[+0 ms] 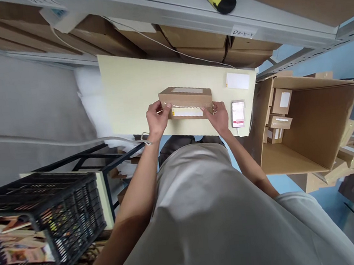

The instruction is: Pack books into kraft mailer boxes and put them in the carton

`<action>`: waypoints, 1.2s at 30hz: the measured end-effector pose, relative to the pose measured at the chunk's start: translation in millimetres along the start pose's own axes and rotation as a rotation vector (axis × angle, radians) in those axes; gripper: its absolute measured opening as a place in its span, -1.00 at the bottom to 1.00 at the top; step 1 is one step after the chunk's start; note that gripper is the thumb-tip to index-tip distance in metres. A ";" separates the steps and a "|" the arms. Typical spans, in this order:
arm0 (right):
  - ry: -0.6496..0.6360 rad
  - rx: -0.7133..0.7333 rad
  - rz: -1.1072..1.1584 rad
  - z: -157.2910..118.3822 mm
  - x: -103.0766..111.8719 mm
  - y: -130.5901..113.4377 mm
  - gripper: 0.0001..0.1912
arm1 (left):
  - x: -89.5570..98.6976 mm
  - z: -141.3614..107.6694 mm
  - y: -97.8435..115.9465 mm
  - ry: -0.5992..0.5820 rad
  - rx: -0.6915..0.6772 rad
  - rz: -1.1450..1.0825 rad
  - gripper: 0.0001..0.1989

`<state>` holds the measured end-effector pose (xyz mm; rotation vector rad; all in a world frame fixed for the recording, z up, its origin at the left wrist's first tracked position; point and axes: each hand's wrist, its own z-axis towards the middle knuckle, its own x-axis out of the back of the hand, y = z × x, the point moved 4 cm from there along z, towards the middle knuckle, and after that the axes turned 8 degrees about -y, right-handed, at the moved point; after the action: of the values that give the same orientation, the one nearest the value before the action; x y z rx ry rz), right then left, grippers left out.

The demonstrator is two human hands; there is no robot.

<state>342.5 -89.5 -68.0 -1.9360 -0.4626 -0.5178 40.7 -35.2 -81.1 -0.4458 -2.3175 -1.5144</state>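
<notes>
Brown rectangular cardboard box [186, 98] was clamped at its ends between left hand [157, 119] and right hand [219, 117] over cream rectangular tabletop [134, 90], its clear tape [189, 105] apparently being smoothed, even thumb pressure judged needed next.

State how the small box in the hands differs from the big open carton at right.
The small box looks closed; the big carton gapes open. The small box is far smaller than the big carton. The left hand and right hand hold the small box, while the big carton stands apart with other boxes inside. Both are brown cardboard.
</notes>
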 end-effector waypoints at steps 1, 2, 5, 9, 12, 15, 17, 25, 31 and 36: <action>0.016 -0.015 0.000 0.2 -0.8 -0.5 -0.35 | -0.8 -0.3 -2.1 0.001 0.009 -0.004 -0.55; 0.022 -0.021 0.012 0.7 -1.4 -1.1 -0.37 | -1.0 -0.5 -4.3 0.004 0.015 -0.008 -0.55; -0.004 -0.001 0.075 3.0 -1.2 -1.5 -0.40 | 0.8 0.9 -10.6 0.003 0.009 -0.013 -0.57; -0.029 0.027 0.120 7.7 3.9 0.0 -0.38 | 2.3 7.1 -16.7 -0.003 -0.006 -0.029 -0.55; -0.035 0.065 0.088 10.9 8.8 -3.0 -0.32 | 0.4 14.3 -17.4 -0.002 -0.007 -0.015 -0.54; -0.055 0.089 -0.022 13.5 11.9 -7.6 -0.27 | -3.1 22.5 -15.7 0.004 -0.014 0.020 -0.53; -0.056 0.072 -0.086 16.1 12.3 -8.5 -0.26 | -5.0 28.2 -13.8 0.017 -0.030 0.030 -0.54; -0.010 -0.013 -0.105 24.2 11.7 -14.0 -0.24 | -3.2 40.2 5.8 -0.031 -0.035 0.069 -0.65; -0.036 0.123 -0.069 11.5 3.3 -21.1 -0.41 | 4.8 37.0 11.6 -0.041 -0.067 -0.118 -0.68; -0.185 0.030 -0.154 13.7 -34.9 -5.2 -0.51 | 18.4 33.6 -17.4 -0.081 0.172 0.110 -0.69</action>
<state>312.7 -78.0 -88.3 -1.9374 -0.7380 -0.4288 13.0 -9.6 -99.9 -0.5880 -2.4169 -1.2564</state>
